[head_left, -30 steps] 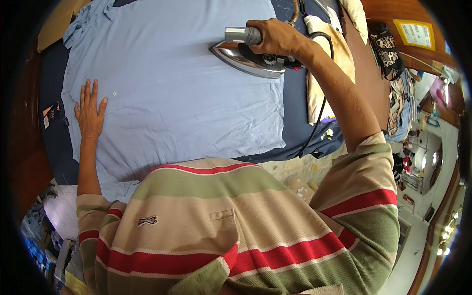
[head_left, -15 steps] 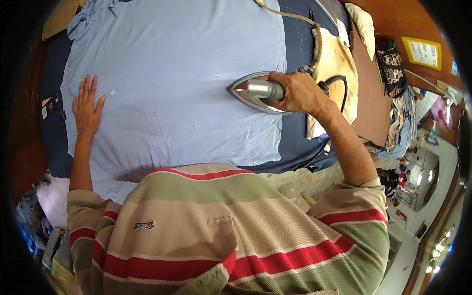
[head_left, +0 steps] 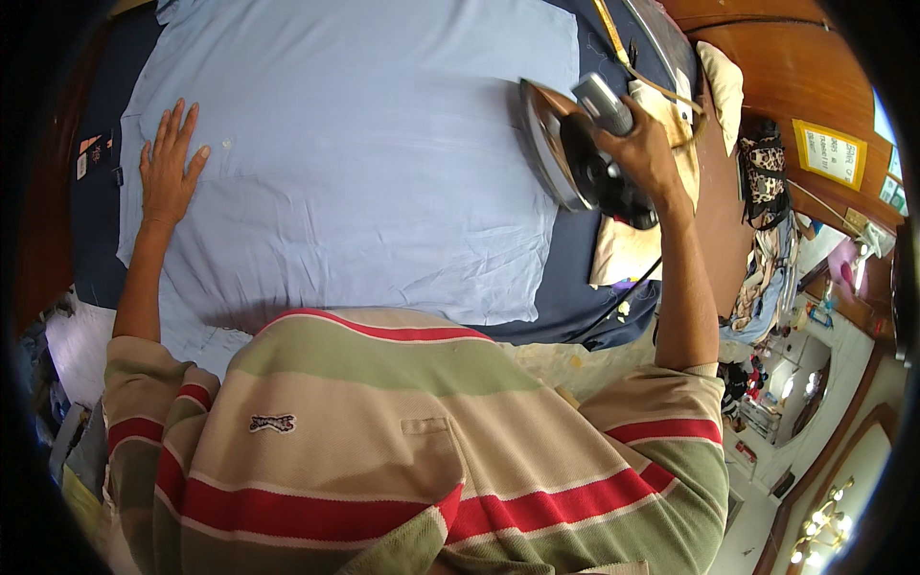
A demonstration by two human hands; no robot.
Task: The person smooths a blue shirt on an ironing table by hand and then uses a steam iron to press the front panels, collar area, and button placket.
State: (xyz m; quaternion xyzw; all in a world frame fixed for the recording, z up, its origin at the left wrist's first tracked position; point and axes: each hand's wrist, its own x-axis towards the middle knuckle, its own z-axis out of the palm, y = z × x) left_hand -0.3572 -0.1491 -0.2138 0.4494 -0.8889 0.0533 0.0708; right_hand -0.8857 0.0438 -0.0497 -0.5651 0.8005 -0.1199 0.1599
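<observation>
- Since the frame half a second ago, the iron (head_left: 583,158) has gone from lying low over the light-blue cloth (head_left: 374,182), tip to the left, to a tipped-up pose at its right edge, tip toward the far side; the left hand (head_left: 170,172) keeps its place near the cloth's left edge.
- The right hand (head_left: 652,149) is wrapped round the rear of the iron's grey handle (head_left: 602,102). The metal sole leans to face left; whether its lower edge touches anything, I cannot tell.
- The left hand lies flat, palm down, fingers a little spread, just beside a small pale button (head_left: 226,145). It clamps nothing, and the two hands are well apart.
- The blue cloth spreads over a navy cover (head_left: 565,287), fairly smooth in the middle, creased along the near side.
- The iron looks rigid and fairly heavy, probably hot at the sole: the handle is the place to hold, clear of the metal. A black cord (head_left: 618,311) near it may drag.
- The cloth looks thin, soft and light, likely to slide or ruck up; a flat palm near an edge should steady it better than a pinch.
- A stained cream cloth (head_left: 625,251) lies to the right, partly behind the iron and right arm.
</observation>
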